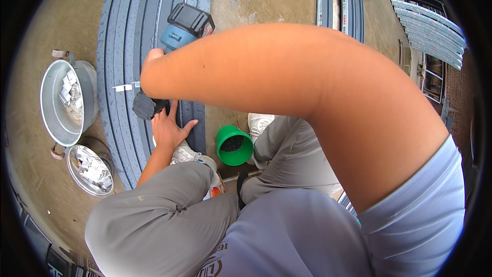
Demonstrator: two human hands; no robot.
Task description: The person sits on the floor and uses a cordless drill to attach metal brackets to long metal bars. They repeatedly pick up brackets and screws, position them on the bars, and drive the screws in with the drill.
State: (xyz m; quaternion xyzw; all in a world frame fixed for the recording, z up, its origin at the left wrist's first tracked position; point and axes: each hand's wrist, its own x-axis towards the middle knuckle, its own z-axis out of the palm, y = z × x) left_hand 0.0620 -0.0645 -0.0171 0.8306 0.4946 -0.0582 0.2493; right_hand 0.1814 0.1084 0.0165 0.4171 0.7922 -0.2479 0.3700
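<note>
My right arm reaches across the view, and my right hand point(152, 57) is closed round the grip of a blue and black cordless drill point(177, 35). Its battery points away from me. The round black end of the tool shows below my forearm; the forearm hides the rest, including any bit. Under that end, my left hand point(169, 129) lies with fingers and thumb apart on the dark grey metal profiles point(123, 31), which lie side by side in a long row. A small white metal bracket point(123, 87) sits on the profiles beside my right forearm.
To the left stand a large metal pot point(84, 87) and a smaller steel bowl point(105, 184), both with small silvery pieces inside. A green bucket point(248, 149) with dark small parts is between my feet. More profiles point(353, 10) lie at the far right, near stacked slats point(430, 28).
</note>
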